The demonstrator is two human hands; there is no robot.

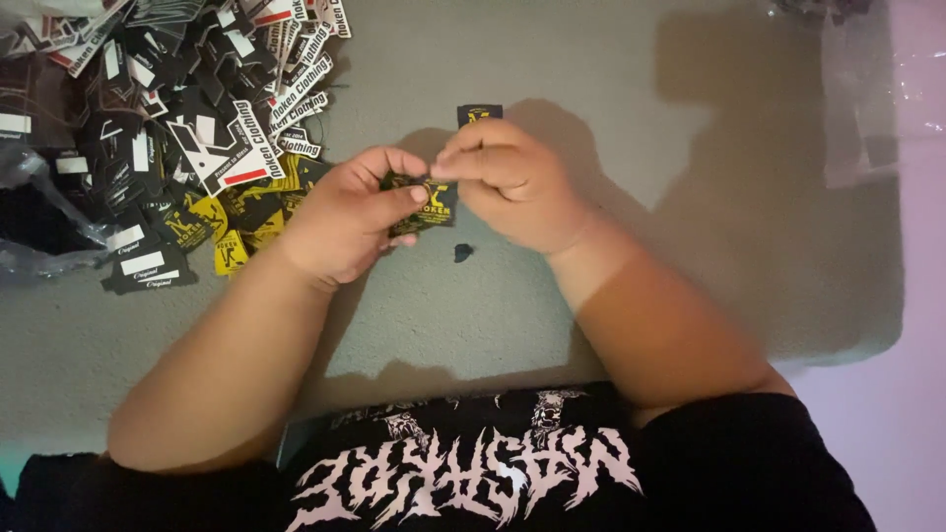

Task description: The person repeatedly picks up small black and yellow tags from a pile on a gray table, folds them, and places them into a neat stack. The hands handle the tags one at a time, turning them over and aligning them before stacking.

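Note:
My left hand [345, 219] pinches a small black and yellow card tag [426, 207] by its left edge, thumb on top. My right hand [507, 182] has its fingers closed on the top of the same tag, just above the grey table [552, 325]. A second black and yellow tag [479, 113] lies flat on the table right behind my right hand. A tiny dark scrap [462, 252] sits on the table below the held tag.
A big heap of black, white and yellow card tags [168, 118] fills the top left. Clear plastic bags lie at the left edge [30, 212] and at the top right [877, 89]. My black printed shirt [473, 473] is at the bottom.

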